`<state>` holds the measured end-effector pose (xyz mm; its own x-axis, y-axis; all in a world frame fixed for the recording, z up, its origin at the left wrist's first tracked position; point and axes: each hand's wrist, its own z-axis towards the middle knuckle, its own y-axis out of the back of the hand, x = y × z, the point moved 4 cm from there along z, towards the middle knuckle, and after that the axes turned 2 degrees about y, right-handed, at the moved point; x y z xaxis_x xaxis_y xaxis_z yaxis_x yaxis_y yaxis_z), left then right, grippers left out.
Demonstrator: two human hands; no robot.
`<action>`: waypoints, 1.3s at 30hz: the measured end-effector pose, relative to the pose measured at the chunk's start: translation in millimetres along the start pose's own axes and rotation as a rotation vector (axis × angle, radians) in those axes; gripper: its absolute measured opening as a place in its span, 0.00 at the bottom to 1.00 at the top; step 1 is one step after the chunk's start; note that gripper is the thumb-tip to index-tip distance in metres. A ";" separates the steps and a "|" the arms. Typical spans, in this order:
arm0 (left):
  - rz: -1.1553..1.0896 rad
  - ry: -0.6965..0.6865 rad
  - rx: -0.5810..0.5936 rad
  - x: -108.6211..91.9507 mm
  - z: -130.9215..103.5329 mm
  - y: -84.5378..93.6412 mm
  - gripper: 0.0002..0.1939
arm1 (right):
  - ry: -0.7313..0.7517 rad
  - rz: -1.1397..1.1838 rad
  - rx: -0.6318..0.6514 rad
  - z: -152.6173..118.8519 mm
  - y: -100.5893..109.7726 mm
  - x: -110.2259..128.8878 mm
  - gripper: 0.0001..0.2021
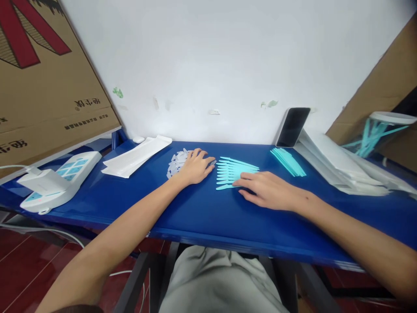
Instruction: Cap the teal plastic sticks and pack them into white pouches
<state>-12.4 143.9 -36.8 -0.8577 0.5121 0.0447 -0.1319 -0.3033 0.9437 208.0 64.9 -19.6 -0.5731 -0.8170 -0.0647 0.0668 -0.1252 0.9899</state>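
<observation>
Near desk front edge: both forearms stretched across blue top. Right hand flat, fingers spread loose, grip closed on nothing, fingertips pinning near end of fanned turquoise sticks at desk middle, likely keeping row from sliding. Left hand rests palm-down on heap of clear plastic pieces, grip relaxed, holding nothing lifted. Farther, toward back edge: white sleeves, second turquoise bundle, phone leaning on wall.

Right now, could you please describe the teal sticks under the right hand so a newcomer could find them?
On the blue table, mid-front, teal sticks lie fanned in a row under the right hand. Unlike the stacked teal bundle near the phone, they are spread singly.
</observation>
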 end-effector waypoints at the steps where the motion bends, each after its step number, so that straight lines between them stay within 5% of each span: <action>1: -0.015 0.006 0.007 0.0 0.8 -0.6 0.21 | -0.005 0.008 0.001 0.7 -0.3 1.0 0.16; 12: -0.148 -0.069 0.009 1.2 -3.0 9.7 0.09 | -0.076 0.202 0.005 -0.8 0.2 -9.7 0.13; 22: -0.297 -0.219 -0.083 -16.6 -9.7 34.0 0.06 | -0.030 0.307 -0.013 -2.4 2.5 -4.3 0.09; 30: -0.339 -0.290 -0.181 -17.5 -10.8 37.1 0.01 | -0.096 0.316 -0.024 -4.0 -0.9 -7.0 0.11; 35: -0.372 -0.300 -0.229 -16.2 -10.4 36.4 0.18 | -0.108 0.324 0.004 -4.9 -0.4 -6.2 0.10; 39: -0.351 -0.311 -0.262 -15.5 -10.1 35.7 0.11 | -0.104 0.340 0.037 -5.3 0.7 -6.5 0.12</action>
<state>-8.8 117.0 -7.1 -0.5578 0.8203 -0.1262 -0.5378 -0.2414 0.8078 216.1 67.2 -19.1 -0.6031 -0.7468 0.2802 0.2396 0.1655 0.9567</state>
